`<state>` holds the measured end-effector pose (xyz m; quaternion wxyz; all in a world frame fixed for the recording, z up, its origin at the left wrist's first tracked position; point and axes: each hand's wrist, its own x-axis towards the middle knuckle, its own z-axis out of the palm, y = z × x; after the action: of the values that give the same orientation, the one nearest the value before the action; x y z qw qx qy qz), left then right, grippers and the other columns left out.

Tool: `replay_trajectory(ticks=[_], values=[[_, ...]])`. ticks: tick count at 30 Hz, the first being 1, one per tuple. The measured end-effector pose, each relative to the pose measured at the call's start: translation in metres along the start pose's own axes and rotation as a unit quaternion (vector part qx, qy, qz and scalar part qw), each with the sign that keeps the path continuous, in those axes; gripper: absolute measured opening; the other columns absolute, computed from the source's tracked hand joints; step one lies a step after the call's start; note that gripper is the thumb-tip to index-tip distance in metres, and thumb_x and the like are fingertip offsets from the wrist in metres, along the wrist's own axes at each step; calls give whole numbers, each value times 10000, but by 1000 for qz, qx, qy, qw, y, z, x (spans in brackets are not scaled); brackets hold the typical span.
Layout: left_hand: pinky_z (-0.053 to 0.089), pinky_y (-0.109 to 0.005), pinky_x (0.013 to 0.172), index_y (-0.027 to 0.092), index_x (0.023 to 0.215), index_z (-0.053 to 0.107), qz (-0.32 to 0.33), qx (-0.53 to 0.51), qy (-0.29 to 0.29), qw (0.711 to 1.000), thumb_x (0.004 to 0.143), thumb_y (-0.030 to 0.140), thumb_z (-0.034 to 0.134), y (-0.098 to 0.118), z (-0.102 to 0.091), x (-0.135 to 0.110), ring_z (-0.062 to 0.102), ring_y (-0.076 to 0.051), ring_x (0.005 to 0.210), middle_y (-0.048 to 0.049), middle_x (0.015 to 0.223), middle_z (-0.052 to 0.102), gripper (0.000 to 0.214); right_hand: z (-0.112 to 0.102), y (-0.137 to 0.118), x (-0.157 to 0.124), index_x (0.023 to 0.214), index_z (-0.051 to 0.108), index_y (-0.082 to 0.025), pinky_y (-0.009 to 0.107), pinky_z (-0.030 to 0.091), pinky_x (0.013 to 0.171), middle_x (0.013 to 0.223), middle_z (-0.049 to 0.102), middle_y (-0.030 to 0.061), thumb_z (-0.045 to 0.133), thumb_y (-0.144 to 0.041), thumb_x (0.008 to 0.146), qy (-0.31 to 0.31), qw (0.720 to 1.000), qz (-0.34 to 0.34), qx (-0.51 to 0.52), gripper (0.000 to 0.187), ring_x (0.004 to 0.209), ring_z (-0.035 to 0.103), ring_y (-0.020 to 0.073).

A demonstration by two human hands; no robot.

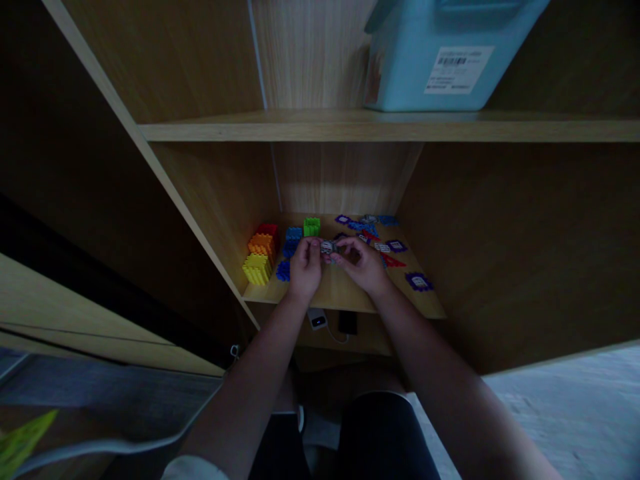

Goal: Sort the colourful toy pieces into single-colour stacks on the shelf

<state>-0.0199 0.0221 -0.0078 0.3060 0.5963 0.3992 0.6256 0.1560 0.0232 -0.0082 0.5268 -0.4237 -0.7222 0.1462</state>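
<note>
Between both hands, just above the lower shelf, is a small grey interlocking tile (329,247) with a pale patterned middle. My left hand (306,267) pinches its left side with thumb and fingers. On its right side, my right hand (363,264) grips the edge with thumb and fingertips. Left of my hands stand notched block stacks: yellow (258,269), orange (262,245) and red (269,231). Blue blocks (293,233) and a green block (312,227) sit nearer my left hand. Loose purple, blue and red tiles lie to the right, among them a purple tile (419,281).
A light blue bin (425,73) with a label stands on the upper shelf (320,127). Below the lower shelf (350,297) lie a white device (317,319) with a cable and a black object (348,323). Cabinet walls close in on both sides.
</note>
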Motion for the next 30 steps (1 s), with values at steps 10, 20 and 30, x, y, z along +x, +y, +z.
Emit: replay_trajectory(ticks=[10,20,30], values=[[640,-380,891,240,1208,588,29,32,55,998,1131,494,463,-12,0,1,771,-210,985,-87,1110,768,294,1,9,4,1132,675,-286,472,585,943,1122,775,73,744,-556,947,49,998,8,-42,335,971,694,274],[595,-404,965,245,1161,605,37,80,52,995,1136,492,445,-6,-1,-1,759,-235,1055,-97,1115,772,295,4,21,4,1165,671,-281,521,590,975,1181,788,98,721,-572,955,31,997,17,-67,362,1025,716,301],[575,-416,955,229,1082,628,23,136,42,990,1027,195,565,-17,-1,2,728,-245,1007,-87,1068,751,90,2,16,4,1161,677,-284,512,597,970,1183,785,86,712,-517,953,14,997,13,-70,314,1025,723,296]])
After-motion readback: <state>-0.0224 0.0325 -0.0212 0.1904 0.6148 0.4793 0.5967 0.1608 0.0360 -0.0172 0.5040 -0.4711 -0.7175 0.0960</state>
